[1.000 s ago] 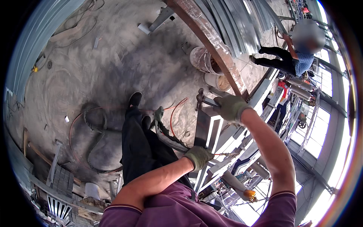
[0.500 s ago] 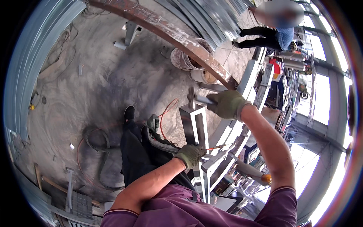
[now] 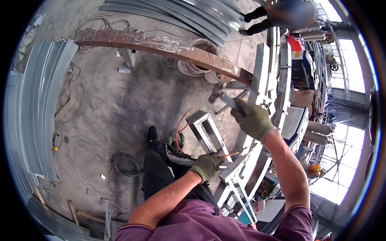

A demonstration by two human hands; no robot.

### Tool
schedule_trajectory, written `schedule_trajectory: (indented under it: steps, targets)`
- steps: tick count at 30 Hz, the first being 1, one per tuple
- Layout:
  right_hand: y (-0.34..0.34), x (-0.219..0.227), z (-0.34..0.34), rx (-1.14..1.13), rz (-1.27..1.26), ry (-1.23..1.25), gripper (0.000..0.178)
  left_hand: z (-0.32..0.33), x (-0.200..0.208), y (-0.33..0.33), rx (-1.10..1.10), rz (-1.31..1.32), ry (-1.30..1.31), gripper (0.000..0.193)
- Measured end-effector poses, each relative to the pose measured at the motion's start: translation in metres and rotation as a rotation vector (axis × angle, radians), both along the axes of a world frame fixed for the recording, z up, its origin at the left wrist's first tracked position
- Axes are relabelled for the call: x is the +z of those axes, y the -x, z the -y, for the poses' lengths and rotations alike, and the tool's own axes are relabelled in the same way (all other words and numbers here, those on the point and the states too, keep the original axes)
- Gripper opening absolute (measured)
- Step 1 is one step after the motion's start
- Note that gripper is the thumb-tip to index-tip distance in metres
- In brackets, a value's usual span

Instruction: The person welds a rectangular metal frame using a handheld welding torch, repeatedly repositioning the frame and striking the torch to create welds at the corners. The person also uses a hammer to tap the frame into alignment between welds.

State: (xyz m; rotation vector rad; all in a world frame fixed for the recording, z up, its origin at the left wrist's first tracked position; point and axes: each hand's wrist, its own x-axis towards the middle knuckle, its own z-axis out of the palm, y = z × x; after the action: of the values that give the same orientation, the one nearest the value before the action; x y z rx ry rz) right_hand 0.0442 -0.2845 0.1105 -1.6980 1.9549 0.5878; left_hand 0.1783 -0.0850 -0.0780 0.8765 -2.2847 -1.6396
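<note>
One hammer (image 3: 230, 101) is gripped by the tightly curled right hand (image 3: 253, 120); if misswung, the curled left hand (image 3: 206, 166), hold unclear, could be struck against the metal frame (image 3: 201, 134) beside it.

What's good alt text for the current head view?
A gloved right hand holds a hammer apart from a rectangular metal frame, while the gloved left hand is at its near end. Beyond are a rusty beam, buckets and another person on a concrete floor.

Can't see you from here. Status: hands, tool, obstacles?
Right hand holding hammer, off the metal frame. Left hand at frame, grip unclear. Red hose beside frame.
</note>
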Motion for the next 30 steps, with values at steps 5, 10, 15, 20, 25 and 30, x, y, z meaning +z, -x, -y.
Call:
schedule_trajectory:
  steps: [5,10,15,20,25,30]
  targets:
    - [0.031,0.009,-0.036,-0.092,0.172,0.407,0.042,0.003,0.001,0.000,-0.003,-0.005,0.025,0.043]
    - [0.036,-0.037,-0.095,-0.225,0.286,0.441,0.031,0.002,0.002,0.002,-0.051,0.009,0.089,0.043]
    - [0.021,-0.055,-0.111,-0.137,0.240,0.441,0.028,0.004,0.003,-0.004,-0.137,0.055,0.128,0.046]
    - [0.021,-0.066,-0.107,0.055,0.141,0.383,0.035,-0.001,0.001,-0.003,-0.125,0.053,0.146,0.048]
    - [0.005,-0.057,-0.105,0.023,0.180,0.534,0.038,0.006,0.011,-0.011,-0.131,0.100,0.078,0.044]
    - [0.015,-0.055,-0.107,0.007,0.081,0.202,0.037,0.012,0.020,-0.008,-0.222,0.138,0.082,0.037]
